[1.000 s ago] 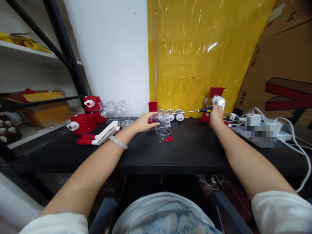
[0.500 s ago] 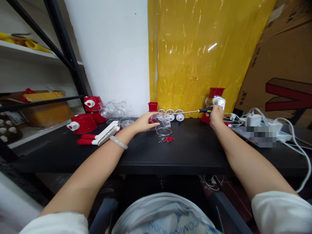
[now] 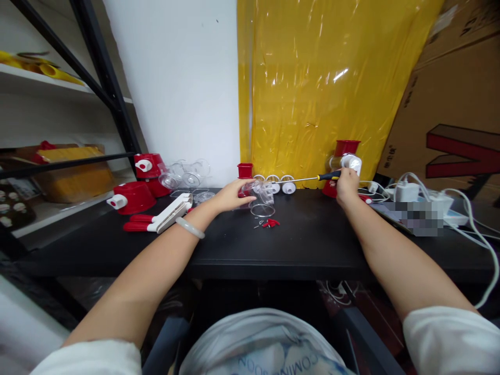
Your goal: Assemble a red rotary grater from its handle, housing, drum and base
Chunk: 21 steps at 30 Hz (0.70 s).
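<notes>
My left hand is closed around a clear plastic part with a round rim, held on its side over the black table. My right hand grips the handle of a long screwdriver, dark with yellow. The screwdriver's thin shaft runs level to the left, and its tip meets the clear part; the exact contact point is too small to make out. Just below lie a small red piece and several tiny metal screws. Behind the clear part stand white round pieces and a red cup-like part.
At the left are red housings with white knobs, clear plastic parts and a white-and-red handled piece. Behind my right hand stands a red-and-white assembly. White chargers and cables lie at the right. A cardboard box leans behind.
</notes>
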Each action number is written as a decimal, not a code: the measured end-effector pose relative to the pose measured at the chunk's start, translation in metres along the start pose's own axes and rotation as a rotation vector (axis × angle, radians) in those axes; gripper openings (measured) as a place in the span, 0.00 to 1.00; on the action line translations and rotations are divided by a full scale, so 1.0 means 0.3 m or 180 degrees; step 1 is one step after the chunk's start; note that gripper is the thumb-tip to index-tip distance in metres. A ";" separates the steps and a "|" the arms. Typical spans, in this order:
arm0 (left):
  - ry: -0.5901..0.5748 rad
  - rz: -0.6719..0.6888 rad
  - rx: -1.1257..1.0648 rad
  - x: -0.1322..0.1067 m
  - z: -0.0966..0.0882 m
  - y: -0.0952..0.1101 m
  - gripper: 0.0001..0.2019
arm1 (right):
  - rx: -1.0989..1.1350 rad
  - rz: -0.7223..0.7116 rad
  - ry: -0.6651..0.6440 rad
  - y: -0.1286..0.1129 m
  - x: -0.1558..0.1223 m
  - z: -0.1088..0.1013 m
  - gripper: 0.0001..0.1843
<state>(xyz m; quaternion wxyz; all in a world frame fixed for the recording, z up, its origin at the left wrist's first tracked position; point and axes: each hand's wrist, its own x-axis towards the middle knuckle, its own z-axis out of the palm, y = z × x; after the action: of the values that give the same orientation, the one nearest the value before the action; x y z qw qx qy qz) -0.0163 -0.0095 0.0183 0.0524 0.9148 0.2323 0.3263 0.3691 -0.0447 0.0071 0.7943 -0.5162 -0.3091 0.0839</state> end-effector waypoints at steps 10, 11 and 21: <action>-0.0014 0.0021 0.0027 0.001 0.003 -0.005 0.31 | -0.0050 -0.0009 0.0002 0.007 0.002 0.004 0.07; -0.0014 0.0016 0.0024 0.001 0.003 -0.005 0.31 | -0.0046 -0.0009 -0.0004 0.005 -0.001 0.005 0.07; -0.0018 -0.0019 -0.0016 0.001 0.003 -0.004 0.31 | -0.0010 0.0074 -0.0049 -0.013 -0.021 0.010 0.06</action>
<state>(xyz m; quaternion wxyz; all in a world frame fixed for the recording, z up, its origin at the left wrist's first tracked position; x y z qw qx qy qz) -0.0160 -0.0083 0.0175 0.0564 0.9149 0.2341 0.3241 0.3616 -0.0470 0.0089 0.7900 -0.5204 -0.3094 0.0967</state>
